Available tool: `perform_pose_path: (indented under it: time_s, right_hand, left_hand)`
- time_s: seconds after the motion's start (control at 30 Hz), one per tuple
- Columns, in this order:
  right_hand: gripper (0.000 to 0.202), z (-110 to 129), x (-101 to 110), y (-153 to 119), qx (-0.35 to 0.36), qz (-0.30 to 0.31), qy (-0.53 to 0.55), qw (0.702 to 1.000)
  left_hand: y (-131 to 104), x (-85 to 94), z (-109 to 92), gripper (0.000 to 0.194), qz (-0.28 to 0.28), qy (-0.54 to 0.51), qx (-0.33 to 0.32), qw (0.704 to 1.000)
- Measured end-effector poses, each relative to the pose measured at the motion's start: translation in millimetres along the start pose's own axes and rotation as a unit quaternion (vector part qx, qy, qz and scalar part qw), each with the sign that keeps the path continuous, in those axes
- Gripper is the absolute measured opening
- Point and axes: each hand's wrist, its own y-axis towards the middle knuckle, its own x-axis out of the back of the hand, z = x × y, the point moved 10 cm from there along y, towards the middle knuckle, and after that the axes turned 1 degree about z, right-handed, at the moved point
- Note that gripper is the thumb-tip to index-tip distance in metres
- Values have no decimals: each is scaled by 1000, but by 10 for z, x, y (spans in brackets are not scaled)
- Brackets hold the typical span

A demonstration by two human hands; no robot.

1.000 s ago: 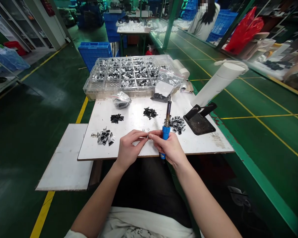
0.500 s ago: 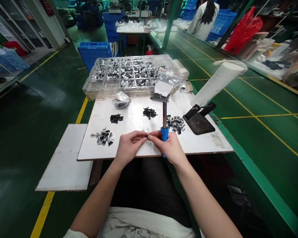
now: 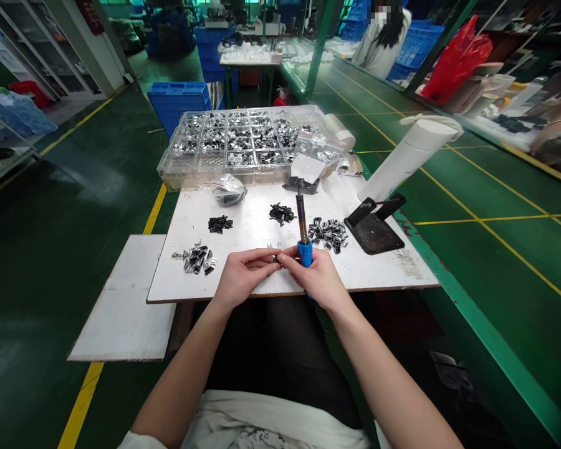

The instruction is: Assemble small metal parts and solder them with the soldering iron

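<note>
Nearest, over the front of a white board [image 3: 257,215], a person's bare left hand [image 3: 237,274] pinches a small dark part [image 3: 275,259] between thumb and fingers. The right hand [image 3: 320,277] brings its fingertips to the same spot; how firmly they grip the part is hidden. That hand also holds a blue-handled soldering iron [image 3: 305,253], its tip pointing away from the person. Handling both at once could let the tiny part slip; if the iron is hot, a tilt could burn a finger. Just beyond, a low swing could scatter the shiny clips [image 3: 330,234] on the right or the black pieces [image 3: 282,214] at centre. An iron stand [image 3: 378,234] sits farther right. Farther back lies a plastic bag [image 3: 320,149], which a hot tip could melt, beside a clear compartment tray [image 3: 171,165].
</note>
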Motion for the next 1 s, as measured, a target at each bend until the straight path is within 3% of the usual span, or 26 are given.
perform_pose_path:
  time_s: [0.17, 0.3, 0.4, 0.63, 0.9, 1.0]
  right_hand:
    - [47, 197, 334, -124, 36, 15, -207, 978]
    - [46, 379, 650, -366, 53, 33, -438, 897]
    - [42, 490, 792, -553, 66, 25, -534, 842]
    - [47, 629, 669, -817, 196, 36, -594, 779]
    - [54, 735, 565, -811, 255, 13, -670, 697]
    - [53, 741, 559, -805, 260, 10, -686, 679]
  left_hand:
    - [-13, 58, 13, 35, -25, 10, 7, 1000]
    - [-18, 48, 12, 34, -23, 6, -2, 1000]
    - [-19, 45, 12, 33, -25, 8, -7, 1000]
    - [-16, 27, -11, 32, -27, 16, -17, 999]
    - [-22, 31, -17, 32, -23, 27, -28, 999]
    - [-21, 27, -15, 33, -22, 24, -29, 999]
